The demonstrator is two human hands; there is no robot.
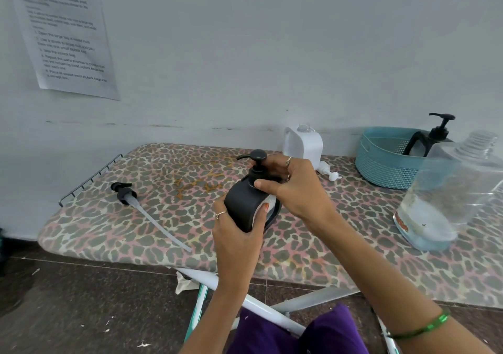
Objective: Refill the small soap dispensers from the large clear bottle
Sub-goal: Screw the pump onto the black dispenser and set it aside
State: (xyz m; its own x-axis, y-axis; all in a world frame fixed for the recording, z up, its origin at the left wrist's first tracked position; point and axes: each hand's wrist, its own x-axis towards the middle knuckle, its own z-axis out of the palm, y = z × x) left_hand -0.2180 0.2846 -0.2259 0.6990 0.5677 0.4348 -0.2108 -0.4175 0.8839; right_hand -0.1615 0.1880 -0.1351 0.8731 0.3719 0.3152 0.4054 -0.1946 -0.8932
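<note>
Centre of the ironing board, the left hand wrapped its fingers round the body of the black soap dispenser, holding it tilted just above the leopard-print cover. The right hand sat on top, thumb and fingers pinching the collar of the dispenser's black pump head. Whether that pump was going on or coming off, one frame couldn't say.

At about one o'clock from the dispenser stood the white dispenser bottle, neck open, with its white pump lying on the cover just beside it. That one looked unfinished: no pump in it, and its fill level couldn't be read through the opaque wall.

At three o'clock, near the right edge, stood the large clear bottle, uncapped, only a shallow pool of bluish liquid at its base. Behind it, at two o'clock, a black pump dispenser sat in the teal basket, pump fitted, which suggested it was done or waiting its turn.

Over at nine o'clock lay a long-tubed black pump, probably the big bottle's own.

My call was mid-task: one dispenser in hand, the white one to close up, the big bottle's pump to refit.
</note>
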